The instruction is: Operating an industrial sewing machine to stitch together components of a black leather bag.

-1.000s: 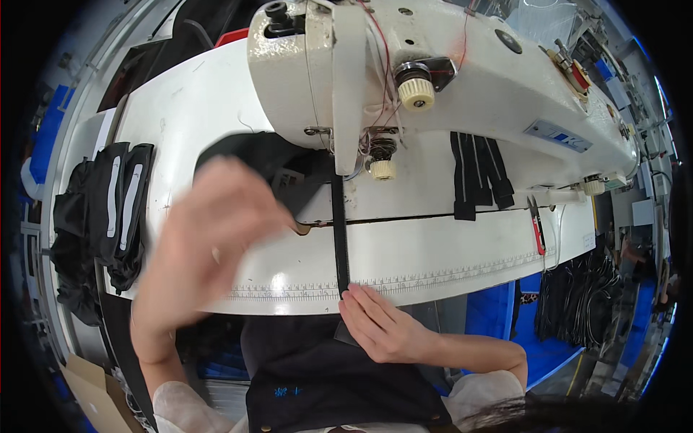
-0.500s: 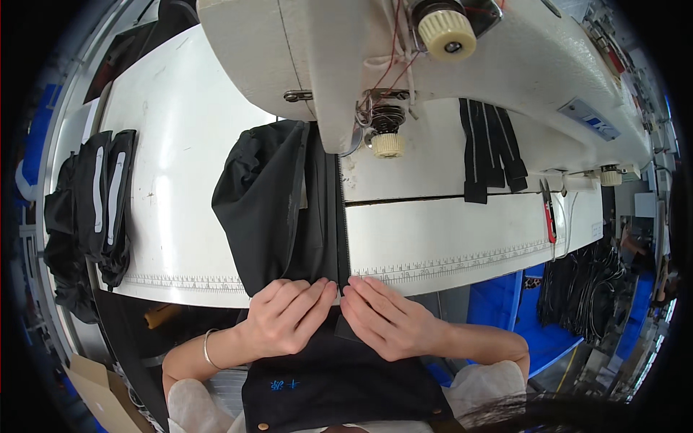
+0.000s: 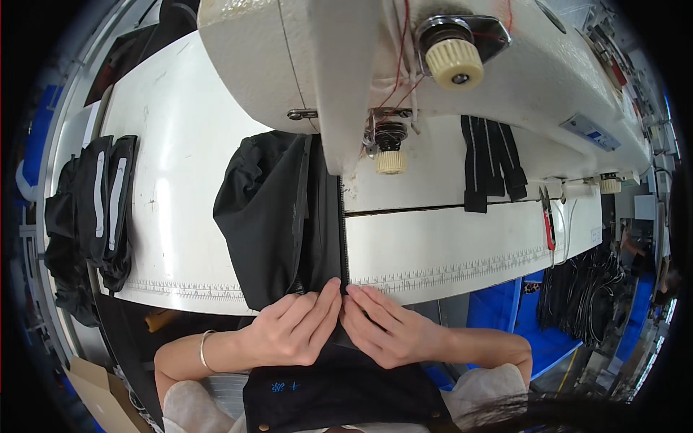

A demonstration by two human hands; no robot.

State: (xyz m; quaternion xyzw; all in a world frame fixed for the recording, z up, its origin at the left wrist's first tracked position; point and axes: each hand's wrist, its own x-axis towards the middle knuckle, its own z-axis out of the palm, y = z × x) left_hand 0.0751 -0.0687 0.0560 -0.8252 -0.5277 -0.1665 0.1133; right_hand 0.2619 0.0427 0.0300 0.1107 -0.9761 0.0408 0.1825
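A black fabric piece (image 3: 263,224) lies on the white table, its far end reaching under the sewing machine head (image 3: 339,79). Along its right side runs a black zipper tape (image 3: 343,238) with fine teeth, straight toward me. At the table's front edge my left hand (image 3: 292,328) pinches the near end of the fabric beside the zipper. My right hand (image 3: 382,328) is closed in a pinch on the zipper tape's end, its fingertips almost touching the left ones. The machine's arm hides the needle and presser foot.
Folded black pieces with grey strips (image 3: 105,209) lie at the left. Black zipper strips (image 3: 493,162) and red-handled snips (image 3: 548,224) are on the right. A printed ruler (image 3: 447,276) follows the front edge. Blue bins (image 3: 534,325) stand below right, a cardboard box (image 3: 105,397) lower left.
The view has shifted slightly, so machine and table sit lower in it. My left fingertips have moved a little right, closer along the zipper. Both hands keep their pinch.
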